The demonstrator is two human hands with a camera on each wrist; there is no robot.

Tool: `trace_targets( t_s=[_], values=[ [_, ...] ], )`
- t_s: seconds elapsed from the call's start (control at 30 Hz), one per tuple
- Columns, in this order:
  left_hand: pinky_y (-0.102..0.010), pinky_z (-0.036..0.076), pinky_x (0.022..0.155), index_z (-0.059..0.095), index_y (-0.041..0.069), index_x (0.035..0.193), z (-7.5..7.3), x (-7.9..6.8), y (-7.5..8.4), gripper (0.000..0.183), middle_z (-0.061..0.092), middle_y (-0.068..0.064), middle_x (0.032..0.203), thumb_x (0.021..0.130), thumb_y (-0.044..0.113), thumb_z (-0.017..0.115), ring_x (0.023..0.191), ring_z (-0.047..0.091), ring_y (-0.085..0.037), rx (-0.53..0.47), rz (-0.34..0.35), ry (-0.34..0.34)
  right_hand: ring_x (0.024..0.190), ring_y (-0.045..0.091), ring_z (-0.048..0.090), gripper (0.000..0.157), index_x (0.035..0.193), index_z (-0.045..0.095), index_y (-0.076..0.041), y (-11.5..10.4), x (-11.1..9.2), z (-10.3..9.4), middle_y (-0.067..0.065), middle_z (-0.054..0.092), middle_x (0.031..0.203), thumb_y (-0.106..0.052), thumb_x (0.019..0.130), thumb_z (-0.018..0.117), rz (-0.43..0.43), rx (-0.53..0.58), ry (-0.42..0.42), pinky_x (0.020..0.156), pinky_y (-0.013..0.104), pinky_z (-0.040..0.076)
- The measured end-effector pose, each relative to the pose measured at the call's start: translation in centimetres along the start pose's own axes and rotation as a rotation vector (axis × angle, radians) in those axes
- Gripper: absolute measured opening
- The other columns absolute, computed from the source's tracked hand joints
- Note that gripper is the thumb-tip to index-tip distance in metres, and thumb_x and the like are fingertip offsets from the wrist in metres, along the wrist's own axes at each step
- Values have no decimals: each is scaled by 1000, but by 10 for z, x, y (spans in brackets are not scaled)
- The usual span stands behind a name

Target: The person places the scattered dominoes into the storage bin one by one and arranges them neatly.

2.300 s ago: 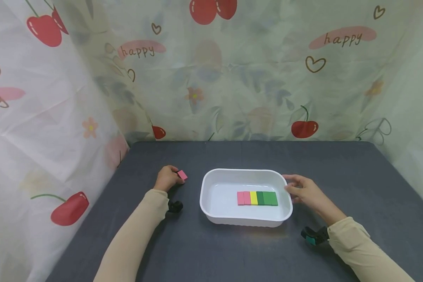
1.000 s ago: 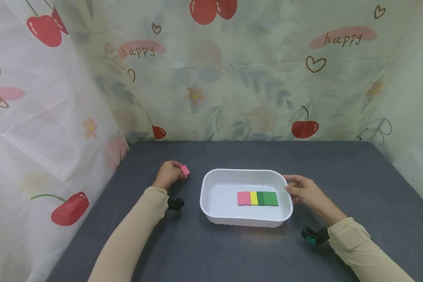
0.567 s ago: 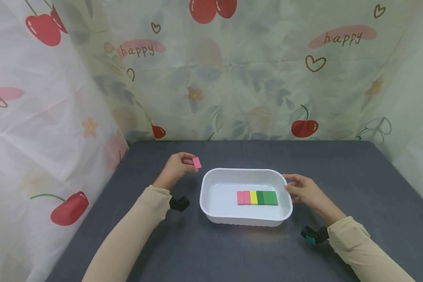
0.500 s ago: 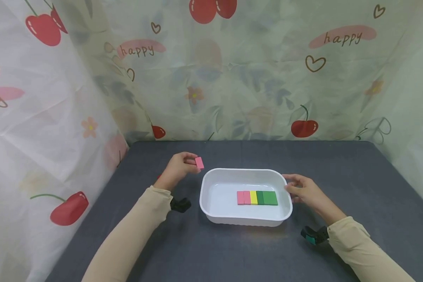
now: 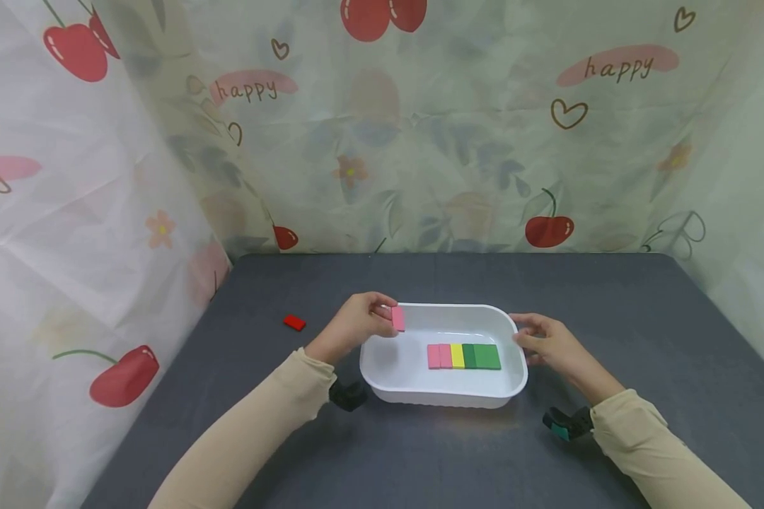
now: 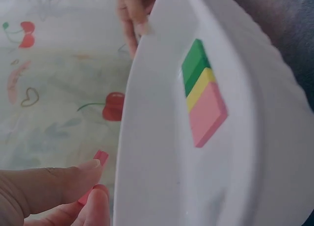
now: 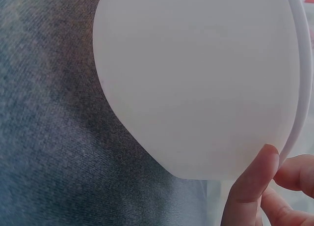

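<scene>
My left hand (image 5: 359, 319) pinches a small flat pink block (image 5: 397, 319) between thumb and fingers, above the left end of a white plastic tub (image 5: 442, 399). In the left wrist view the held pink block (image 6: 101, 156) shows its narrow edge beside the tub's rim. Inside the tub lies a row of matching flat blocks side by side: two pink blocks (image 5: 439, 357), a yellow block (image 5: 458, 356) and green blocks (image 5: 487, 357) at the right. At the tub's right end my right hand (image 5: 550, 346) grips the rim, its thumb (image 7: 252, 184) against the outer wall.
A flat red block (image 5: 295, 322) lies on the dark grey table (image 5: 433, 459), left of the tub. A patterned curtain (image 5: 458, 141) with cherries rises behind the table and along both sides. Each wrist carries a black device, such as the right wrist camera (image 5: 566, 423).
My left hand has carried the pink block from the table's left side rightward to over the tub's left end. The red block has come into view behind it. My right hand has stayed put.
</scene>
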State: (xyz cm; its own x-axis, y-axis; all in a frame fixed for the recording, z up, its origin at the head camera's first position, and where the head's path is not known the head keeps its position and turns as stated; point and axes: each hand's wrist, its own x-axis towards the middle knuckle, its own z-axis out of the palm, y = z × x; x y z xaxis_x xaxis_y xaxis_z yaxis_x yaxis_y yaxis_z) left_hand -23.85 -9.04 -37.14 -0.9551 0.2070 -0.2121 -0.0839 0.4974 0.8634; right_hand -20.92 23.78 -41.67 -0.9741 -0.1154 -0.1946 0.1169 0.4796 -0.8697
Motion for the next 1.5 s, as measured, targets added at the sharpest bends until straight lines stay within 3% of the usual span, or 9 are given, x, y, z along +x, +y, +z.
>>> trace_targets(
  t_s=[0.37,0.6,1.17,1.5],
  values=[
    [-31,47,72,65,10,115,25,3,-5,40,64,-5,94,77,2,76,84,59,-19,105,28,-88,92,21,60,53,143,40,2,2,2,2,19,57,111,-15,96,58,-5,-1,12,74,35,57],
    [-28,49,67,64,1,109,38,5,-6,36,64,-9,88,75,-6,74,77,61,-18,101,67,-128,91,22,59,52,142,40,2,2,1,2,19,57,108,-14,96,58,-11,2,14,73,34,56],
    [-25,47,62,65,1,103,58,12,-18,35,66,-6,79,71,-4,78,70,58,-16,286,44,-118,92,21,59,52,142,40,3,3,1,0,18,57,108,-15,96,58,-30,5,4,74,35,56],
    [-28,51,66,66,3,104,62,11,-18,32,63,-6,80,74,-1,79,73,58,-19,319,10,-100,92,21,59,53,142,41,2,1,0,0,18,57,108,-15,96,58,-24,0,3,74,35,56]
  ],
)
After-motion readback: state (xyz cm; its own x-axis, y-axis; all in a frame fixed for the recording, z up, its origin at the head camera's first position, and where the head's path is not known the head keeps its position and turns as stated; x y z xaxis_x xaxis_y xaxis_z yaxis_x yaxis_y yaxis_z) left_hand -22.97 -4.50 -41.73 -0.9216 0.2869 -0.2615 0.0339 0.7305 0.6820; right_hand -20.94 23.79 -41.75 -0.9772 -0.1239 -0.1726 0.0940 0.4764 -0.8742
